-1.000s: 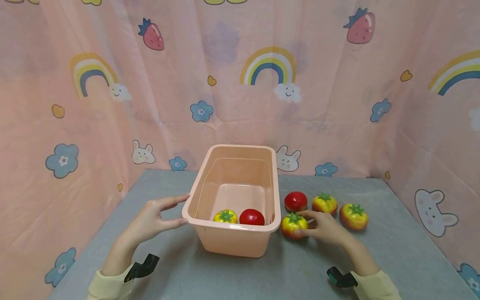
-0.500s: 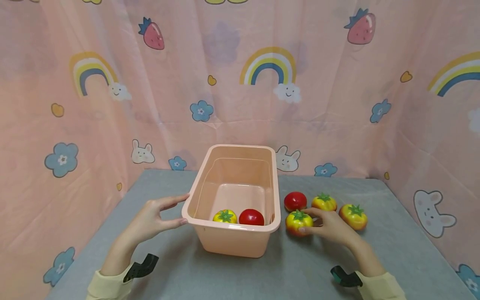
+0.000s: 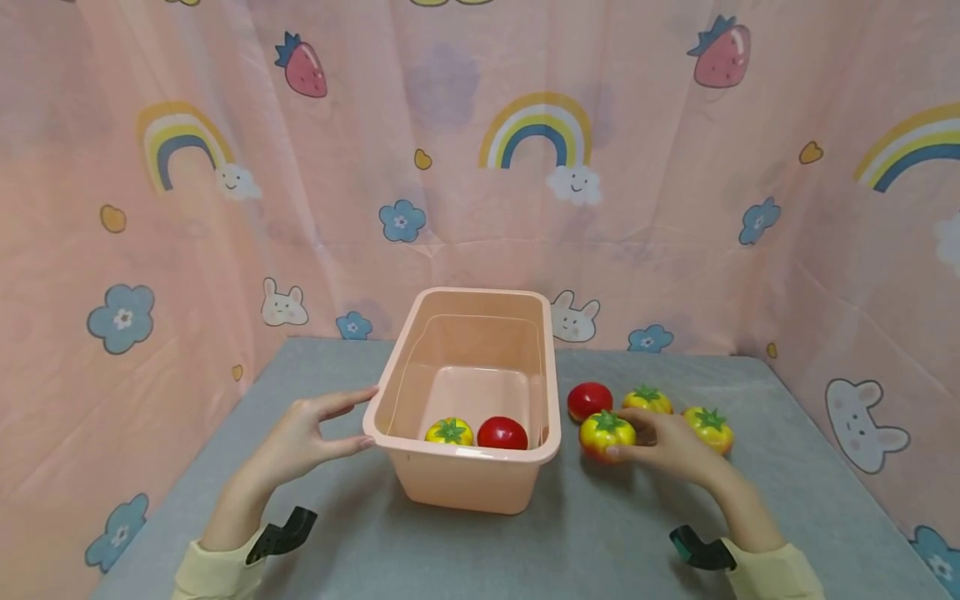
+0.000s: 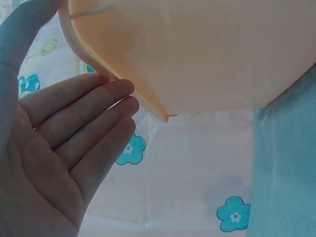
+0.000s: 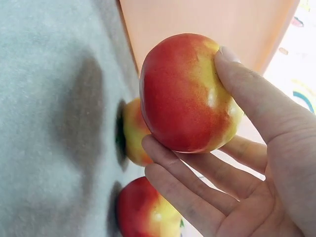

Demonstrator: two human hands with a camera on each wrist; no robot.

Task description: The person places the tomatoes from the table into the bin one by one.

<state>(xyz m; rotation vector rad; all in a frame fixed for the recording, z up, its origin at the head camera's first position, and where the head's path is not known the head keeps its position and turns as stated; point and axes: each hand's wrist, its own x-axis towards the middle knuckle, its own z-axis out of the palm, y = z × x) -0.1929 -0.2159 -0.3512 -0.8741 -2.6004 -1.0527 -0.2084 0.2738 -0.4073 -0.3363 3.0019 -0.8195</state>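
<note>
My right hand [image 3: 667, 442] holds a yellow-red toy tomato [image 3: 606, 433] with a green star-shaped top, to the right of the pink plastic bin [image 3: 480, 479]. In the right wrist view the thumb and fingers pinch this tomato at its sides, above the grey cloth. At the bin's left near corner, my left hand [image 3: 300, 442] touches the rim with straight fingertips [image 4: 123, 88]. Inside the bin, near its front wall, lie a yellow tomato [image 3: 450, 432] with a green top and a red tomato [image 3: 502, 433].
Behind the held tomato, a red tomato [image 3: 589, 400] and a yellow one [image 3: 647, 397] lie on the grey tabletop [image 3: 330, 517]. Another yellow-red tomato [image 3: 711, 427] lies right of my right hand, partly hidden by it. A pink patterned curtain [image 3: 637, 233] surrounds the table.
My right hand has moved the held tomato to the right and slightly back, away from the bin's side. The left hand and the bin have stayed in place.
</note>
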